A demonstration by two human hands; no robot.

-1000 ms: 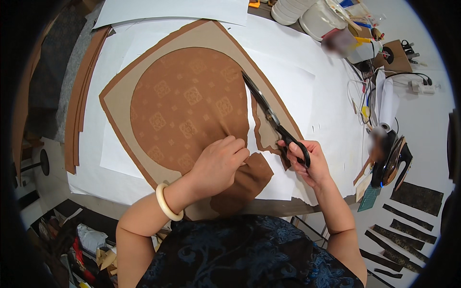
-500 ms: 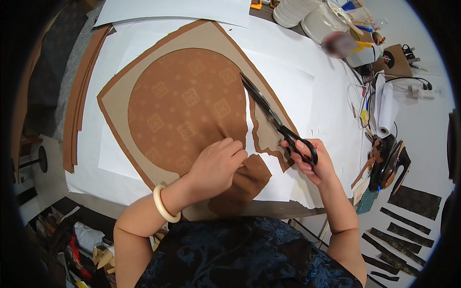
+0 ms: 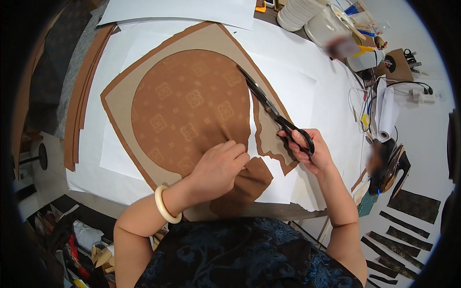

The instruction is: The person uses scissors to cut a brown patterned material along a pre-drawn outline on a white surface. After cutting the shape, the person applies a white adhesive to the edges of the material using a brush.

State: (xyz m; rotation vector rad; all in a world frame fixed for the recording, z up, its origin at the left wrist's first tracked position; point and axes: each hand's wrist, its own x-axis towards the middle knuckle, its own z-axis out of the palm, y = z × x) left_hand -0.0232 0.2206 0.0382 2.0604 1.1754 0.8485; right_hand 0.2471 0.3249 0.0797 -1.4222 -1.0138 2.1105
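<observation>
Brown patterned fabric (image 3: 192, 101) lies on the white-covered table, with a round brown area framed by a beige backing (image 3: 120, 103). My left hand (image 3: 218, 165) is closed on the fabric's near right part and bunches it into folds. A pale bangle (image 3: 166, 205) sits on that wrist. My right hand (image 3: 309, 150) grips the handles of black scissors (image 3: 265, 106). Their blades lie along the right edge of the round area, tips pointing far left. A cut runs down from the blades, and a wavy-edged strip (image 3: 271, 134) hangs off on its right.
White paper (image 3: 331, 110) covers the table. Long brown strips (image 3: 86, 105) lie along its left edge. At the far right stand white tubs (image 3: 326, 26), a cardboard box (image 3: 398, 65) and a paper roll (image 3: 388, 113). An iron (image 3: 396, 170) sits at the right, near dark fabric strips (image 3: 401, 240).
The scissors have moved slightly farther up along the round edge, with their blades closer together. My left hand keeps its hold on the fabric. The whole view has shifted a little.
</observation>
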